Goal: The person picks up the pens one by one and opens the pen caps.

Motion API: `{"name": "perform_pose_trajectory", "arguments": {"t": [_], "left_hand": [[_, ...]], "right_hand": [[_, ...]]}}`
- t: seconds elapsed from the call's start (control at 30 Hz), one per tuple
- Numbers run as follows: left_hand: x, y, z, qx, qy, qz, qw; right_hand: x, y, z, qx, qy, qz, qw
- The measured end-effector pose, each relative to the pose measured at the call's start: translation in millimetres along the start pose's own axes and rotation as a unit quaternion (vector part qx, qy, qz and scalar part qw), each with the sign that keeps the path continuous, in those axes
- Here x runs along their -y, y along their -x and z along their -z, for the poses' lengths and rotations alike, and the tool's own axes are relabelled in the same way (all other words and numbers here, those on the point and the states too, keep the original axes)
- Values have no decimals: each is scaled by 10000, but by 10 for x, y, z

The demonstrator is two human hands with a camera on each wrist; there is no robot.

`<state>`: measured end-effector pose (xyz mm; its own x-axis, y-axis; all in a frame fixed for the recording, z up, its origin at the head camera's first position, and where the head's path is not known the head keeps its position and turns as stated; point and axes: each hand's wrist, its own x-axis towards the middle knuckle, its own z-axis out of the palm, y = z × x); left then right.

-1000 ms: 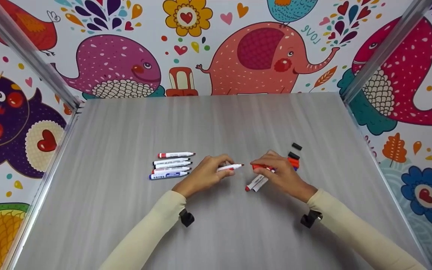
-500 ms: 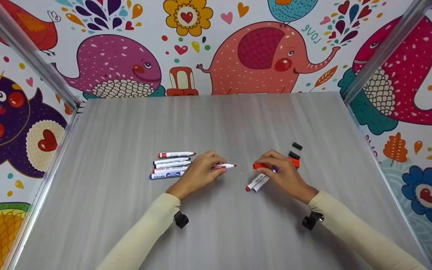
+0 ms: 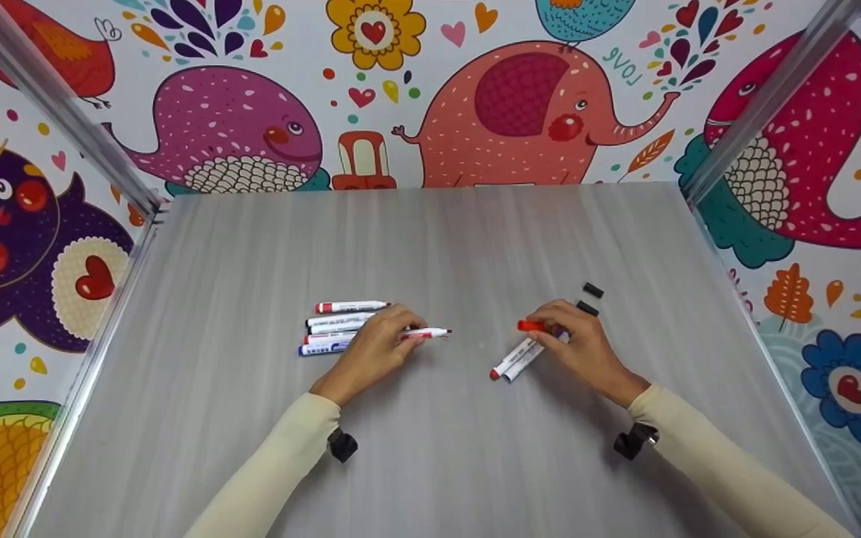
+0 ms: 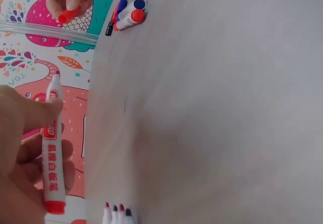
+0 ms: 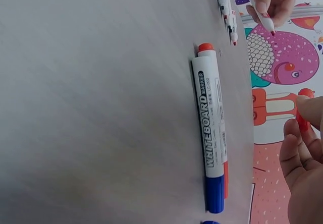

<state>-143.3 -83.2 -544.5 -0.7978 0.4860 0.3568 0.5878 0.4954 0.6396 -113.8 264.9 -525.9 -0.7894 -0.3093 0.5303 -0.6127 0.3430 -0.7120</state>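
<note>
My left hand (image 3: 374, 347) pinches an uncapped red whiteboard marker (image 4: 52, 153) by its barrel, tip pointing right in the head view. Just behind and under that hand lies a row of several uncapped markers (image 3: 341, 323), partly covered by it. A red marker cap (image 3: 530, 326) is held between the thumb and fingers of my right hand (image 3: 584, 344). Below the right hand, two capped markers lie side by side: one with a red end (image 3: 501, 368), the other with a blue cap (image 5: 214, 193). The right hand hides their capped ends in the head view.
Two black caps (image 3: 593, 290) lie on the grey table (image 3: 430, 448) beyond the right hand. A blue piece (image 5: 210, 222) shows at the bottom edge of the right wrist view. Walls with printed animals stand behind and at both sides, with metal posts (image 3: 763, 112) at the corners.
My left hand has moved left with the uncapped marker, over the row. The right hand has shifted slightly right, still pinching the red cap, so the gap between the hands is wider.
</note>
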Motion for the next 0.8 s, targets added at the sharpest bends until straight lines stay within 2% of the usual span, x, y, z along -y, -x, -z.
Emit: {"name": "perform_pose_trajectory", "arguments": {"t": [0.17, 0.3, 0.63, 0.8], "left_hand": [[28, 65, 56, -127, -99, 77, 9998], [43, 125, 95, -108, -151, 217, 9996], [147, 312, 130, -237, -197, 187, 9994], [205, 407, 139, -396, -339, 118, 9986]], "right_hand": [[-173, 90, 41, -64, 151, -225, 9996], [-322, 185, 90, -110, 277, -462, 9985], [-430, 346, 236, -224, 297, -641, 9972], [-491, 424, 291, -260, 312, -677, 9969]]}}
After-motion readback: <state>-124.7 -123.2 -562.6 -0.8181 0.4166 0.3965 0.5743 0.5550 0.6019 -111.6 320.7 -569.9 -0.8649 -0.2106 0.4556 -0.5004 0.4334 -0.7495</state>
